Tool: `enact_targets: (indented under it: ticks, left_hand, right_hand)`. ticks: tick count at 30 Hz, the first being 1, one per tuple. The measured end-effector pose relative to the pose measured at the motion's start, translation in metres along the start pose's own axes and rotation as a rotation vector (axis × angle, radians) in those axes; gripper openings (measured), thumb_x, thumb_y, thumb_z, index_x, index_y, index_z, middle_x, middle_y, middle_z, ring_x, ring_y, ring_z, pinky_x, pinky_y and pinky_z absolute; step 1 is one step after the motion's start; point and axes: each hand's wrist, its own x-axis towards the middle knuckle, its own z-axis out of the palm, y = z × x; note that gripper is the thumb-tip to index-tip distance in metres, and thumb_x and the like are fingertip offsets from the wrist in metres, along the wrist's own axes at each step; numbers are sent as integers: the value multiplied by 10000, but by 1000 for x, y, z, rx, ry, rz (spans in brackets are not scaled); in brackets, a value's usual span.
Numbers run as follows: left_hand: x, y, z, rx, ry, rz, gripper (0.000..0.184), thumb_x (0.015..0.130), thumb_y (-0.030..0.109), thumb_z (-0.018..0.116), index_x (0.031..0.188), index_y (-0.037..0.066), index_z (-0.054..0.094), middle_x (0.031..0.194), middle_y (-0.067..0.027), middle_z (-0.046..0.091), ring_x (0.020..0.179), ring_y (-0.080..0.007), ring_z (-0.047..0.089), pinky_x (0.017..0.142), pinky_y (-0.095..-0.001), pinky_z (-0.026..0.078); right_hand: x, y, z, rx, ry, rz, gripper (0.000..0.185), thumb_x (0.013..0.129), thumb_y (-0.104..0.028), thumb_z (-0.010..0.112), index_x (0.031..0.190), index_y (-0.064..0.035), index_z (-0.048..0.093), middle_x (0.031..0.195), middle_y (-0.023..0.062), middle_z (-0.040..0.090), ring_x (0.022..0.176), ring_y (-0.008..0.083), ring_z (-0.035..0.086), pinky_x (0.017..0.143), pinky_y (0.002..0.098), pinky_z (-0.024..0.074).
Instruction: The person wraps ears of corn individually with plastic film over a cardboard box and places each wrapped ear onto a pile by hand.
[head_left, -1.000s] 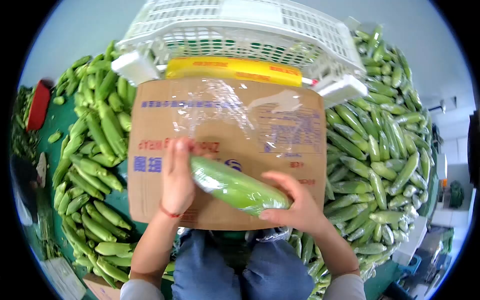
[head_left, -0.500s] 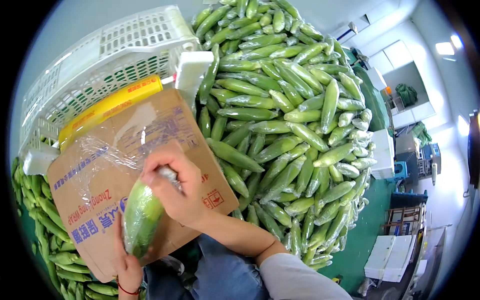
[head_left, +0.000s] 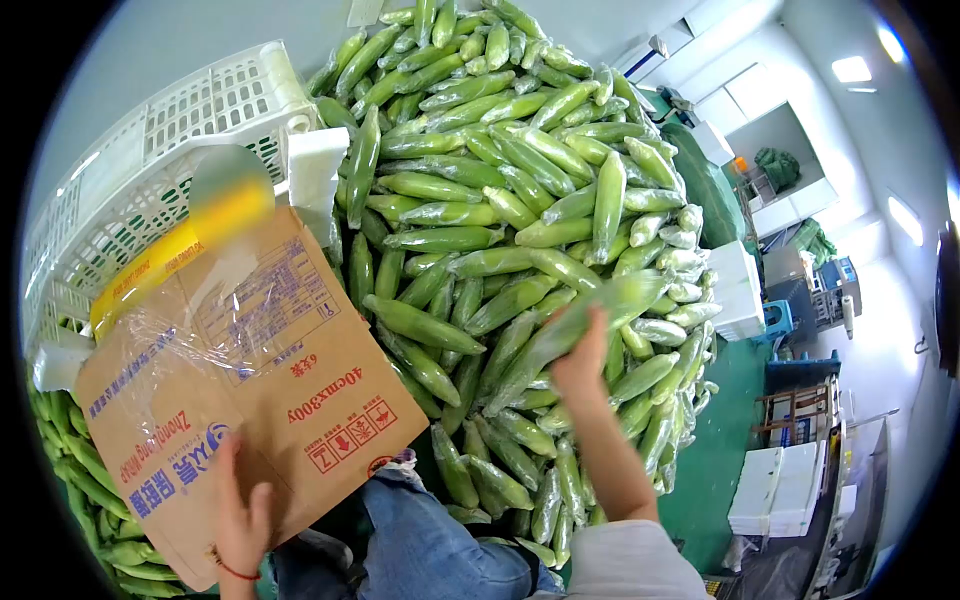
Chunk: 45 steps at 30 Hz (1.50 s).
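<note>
My right hand (head_left: 583, 365) grips a green ear of corn (head_left: 540, 345) wrapped in clear film. It is over the big pile of wrapped corn (head_left: 440, 215) on the right. Slight blur hides some of the fingertips. Down at the left, my left hand (head_left: 240, 515) has its fingers stretched apart and nothing in them, at the near part of the printed cardboard box (head_left: 350, 385). Crumpled clear film (head_left: 165, 345) lies across the box top. Along its far edge is a yellow roll of wrap (head_left: 145, 270), partly blurred out.
A white plastic crate (head_left: 205, 115) stands behind the box, with a white foam block (head_left: 318, 170) at its right end. More ears of corn (head_left: 95, 480) lie at the lower left. White foam boxes (head_left: 775, 490) and a blue stool (head_left: 777, 320) are off to the right.
My right hand has carried the wrapped corn from above the box rightward onto the pile. My left hand has come away from the corn and opened. The view has shifted slightly.
</note>
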Motion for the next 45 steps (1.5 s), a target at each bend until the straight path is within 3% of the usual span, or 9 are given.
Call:
enact_targets:
  ticks: [5,10,13,17,28,33,37,43,45]
  left_hand:
    - [-42,-47,-25,363,173,15,478,828,-26,564,1303,-23,518,1417,-213,436,1303,-395,423,1091,-417,338]
    - [-20,-47,-41,374,434,-133,555,789,15,672,1324,56,529,1384,-204,472,1250,-386,475,1031,-423,406]
    - [17,-84,-61,352,544,-132,578,787,79,714,1335,81,530,1339,-176,512,1151,-364,542,978,-416,445]
    - [78,-106,-108,620,541,267,338,793,87,688,1118,73,598,1148,-138,610,1023,-327,582,839,-415,481]
    - [-78,-88,-99,528,453,393,152,731,123,584,874,76,563,731,-64,495,679,-240,544,597,-367,458]
    - [-167,-93,-15,307,588,184,198,749,64,659,939,68,603,865,-84,603,838,-285,611,741,-377,505]
    - [-215,-210,20,48,1117,-728,432,814,159,705,1183,21,527,1141,-202,549,1029,-359,560,919,-427,451]
    - [-196,-422,-53,-49,1128,-1727,1098,678,468,828,1509,109,208,1383,-257,419,1205,-422,480,1020,-465,410]
    - [-213,-464,-60,-192,1260,-1500,1098,673,458,833,1506,109,209,1385,-262,452,1214,-416,507,1014,-457,427]
  right_hand:
    - [170,-125,-100,346,421,-378,479,911,-255,645,1287,-35,445,1328,170,436,1003,281,580,776,302,586]
    - [35,16,53,-565,-584,-64,433,930,-232,635,1292,-40,497,1280,147,533,1184,267,530,959,370,489]
    - [-89,89,157,-1289,-1399,-1008,630,801,-232,758,1362,-94,506,1316,126,550,1293,332,458,1077,416,378]
    - [-83,161,219,-1099,-1277,-1266,259,797,-173,726,1033,-92,657,1215,89,621,1252,304,493,971,439,432]
    - [-122,96,106,-1024,-1177,-494,75,931,-41,523,872,-9,558,809,93,545,724,180,520,698,302,440]
    - [-128,101,55,-1246,-1361,-444,98,950,-59,483,867,-7,486,769,55,487,724,151,503,679,275,419]
    - [-127,102,58,-1286,-1343,-387,103,963,-78,482,884,-13,496,755,57,500,695,141,516,675,267,431]
    - [-125,101,61,-1328,-1290,-291,89,955,-81,497,904,-9,513,763,63,542,697,143,539,655,274,445]
    - [-136,91,70,-1421,-1286,-344,91,953,-85,506,908,-7,520,769,61,557,704,141,543,655,276,445]
